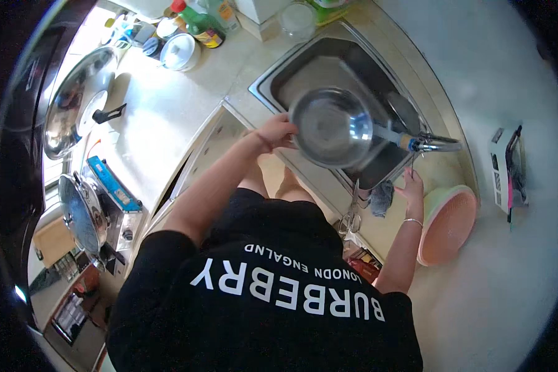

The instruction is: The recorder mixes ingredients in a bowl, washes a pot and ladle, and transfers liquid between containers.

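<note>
My left hand (279, 132) grips the near-left rim of a round stainless steel bowl (332, 128), which is held over the metal sink (265, 88). The bowl is slightly blurred, and its shiny inside faces up. The faucet (428, 144) reaches over the bowl's right side with a pale spout extension (386, 133). My right hand (411, 186) is at the faucet's thin lever (412, 162), with fingertips on it. Whether water runs cannot be made out. A grey cloth (381, 199) hangs over the sink's near edge, close to my right hand.
Scissors (351, 218) hang at the counter edge. A pink and green plastic basket (448, 225) leans against the wall, right. Bottles (204, 30) and a white lidded pot (180, 52) stand behind. On the left are a large metal lid (76, 102), a blue box (114, 183) and a lidded pan (81, 214).
</note>
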Action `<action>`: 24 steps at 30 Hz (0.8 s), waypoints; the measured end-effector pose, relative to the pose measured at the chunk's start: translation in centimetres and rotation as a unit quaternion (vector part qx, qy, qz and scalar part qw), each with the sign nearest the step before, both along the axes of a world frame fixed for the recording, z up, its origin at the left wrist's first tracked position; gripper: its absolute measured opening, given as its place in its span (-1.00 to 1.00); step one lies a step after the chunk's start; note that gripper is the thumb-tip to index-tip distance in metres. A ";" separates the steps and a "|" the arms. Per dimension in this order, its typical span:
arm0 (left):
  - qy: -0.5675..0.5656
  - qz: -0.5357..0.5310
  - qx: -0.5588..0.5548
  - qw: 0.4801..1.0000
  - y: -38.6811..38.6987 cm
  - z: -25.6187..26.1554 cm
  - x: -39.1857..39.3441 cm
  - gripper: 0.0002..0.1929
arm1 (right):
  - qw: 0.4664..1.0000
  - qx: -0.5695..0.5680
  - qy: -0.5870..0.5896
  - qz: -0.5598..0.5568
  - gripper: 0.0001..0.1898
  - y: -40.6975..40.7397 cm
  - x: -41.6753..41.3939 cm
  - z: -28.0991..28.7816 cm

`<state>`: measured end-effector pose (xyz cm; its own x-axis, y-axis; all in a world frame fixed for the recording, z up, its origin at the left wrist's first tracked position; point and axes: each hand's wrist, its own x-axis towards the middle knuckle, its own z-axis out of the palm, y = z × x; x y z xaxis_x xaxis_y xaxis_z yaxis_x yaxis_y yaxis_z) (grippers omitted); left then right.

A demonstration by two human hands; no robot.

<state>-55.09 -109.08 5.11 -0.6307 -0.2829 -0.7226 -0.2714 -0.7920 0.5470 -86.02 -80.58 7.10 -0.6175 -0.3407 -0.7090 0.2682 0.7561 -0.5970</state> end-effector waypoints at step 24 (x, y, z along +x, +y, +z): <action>-0.007 -0.085 -0.642 0.762 1.2 -0.2 -7.0 -0.91 | 0.923 -0.048 0.212 0.319 -0.67 -1.3 -9.0 -6.4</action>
